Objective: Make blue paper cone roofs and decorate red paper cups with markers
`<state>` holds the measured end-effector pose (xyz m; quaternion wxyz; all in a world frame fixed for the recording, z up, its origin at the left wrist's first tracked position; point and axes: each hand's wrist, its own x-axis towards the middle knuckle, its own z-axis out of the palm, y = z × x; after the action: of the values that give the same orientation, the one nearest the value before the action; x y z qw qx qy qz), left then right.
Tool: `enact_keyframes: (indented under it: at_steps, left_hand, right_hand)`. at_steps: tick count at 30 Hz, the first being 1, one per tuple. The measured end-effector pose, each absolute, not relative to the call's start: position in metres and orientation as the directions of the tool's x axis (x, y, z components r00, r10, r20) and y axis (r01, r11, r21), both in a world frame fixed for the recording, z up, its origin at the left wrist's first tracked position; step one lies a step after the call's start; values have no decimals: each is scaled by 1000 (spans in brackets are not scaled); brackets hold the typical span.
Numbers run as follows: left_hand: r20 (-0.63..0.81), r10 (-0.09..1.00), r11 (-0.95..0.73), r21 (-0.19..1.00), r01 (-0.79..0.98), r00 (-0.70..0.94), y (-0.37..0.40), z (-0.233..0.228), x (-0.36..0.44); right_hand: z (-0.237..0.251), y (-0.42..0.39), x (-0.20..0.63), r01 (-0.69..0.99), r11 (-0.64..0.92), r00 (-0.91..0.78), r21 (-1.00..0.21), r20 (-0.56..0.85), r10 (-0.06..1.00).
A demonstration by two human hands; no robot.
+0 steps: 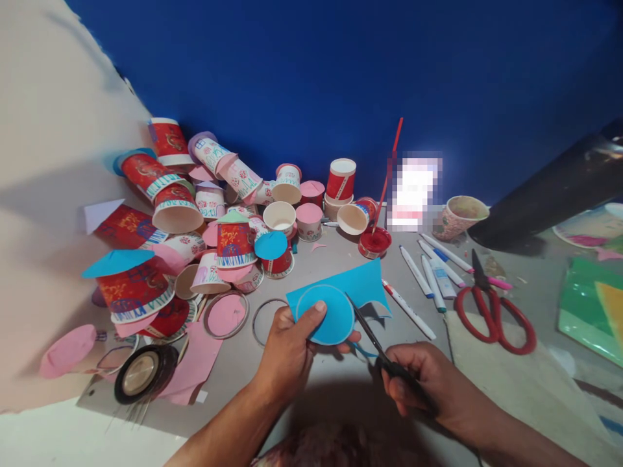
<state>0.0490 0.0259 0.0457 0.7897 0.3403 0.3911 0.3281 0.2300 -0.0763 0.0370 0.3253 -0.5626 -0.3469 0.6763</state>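
My left hand [299, 340] pinches a sheet of blue paper [357, 279], thumb on top and fingers beneath. A pale circle outline [325, 314] shows on the sheet, and part of the paper below and right of it is cut away. In my right hand [413, 373] is a pair of black-handled scissors [374, 337]. Their blades point up and left, touching the paper along the circle's right edge. To the left of the sheet, a thin ring [257, 322] lies on the table, partly hidden by my left hand.
Decorated paper cups [233, 240] crowd the left and back, some with paper tops. Pink paper [197, 360] and a roll of tape [143, 375] lie front left. Several markers [413, 269], red-handled scissors [489, 318] and a red paint pot [374, 243] holding a brush are on the right.
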Motion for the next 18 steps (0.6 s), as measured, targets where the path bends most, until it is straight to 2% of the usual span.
enact_keyframes:
  at_steps: [9,18]
  left_hand:
    - [-401,750,562,805,-188,526,28,50,46]
    - [-383,752,546,818,-181,536,29,52,44]
  right_hand:
    - [47,-73,231,-27,-556,-170,-831,-544,822]
    - [36,-78,234,-36,-557,-170,-830,-544,822]
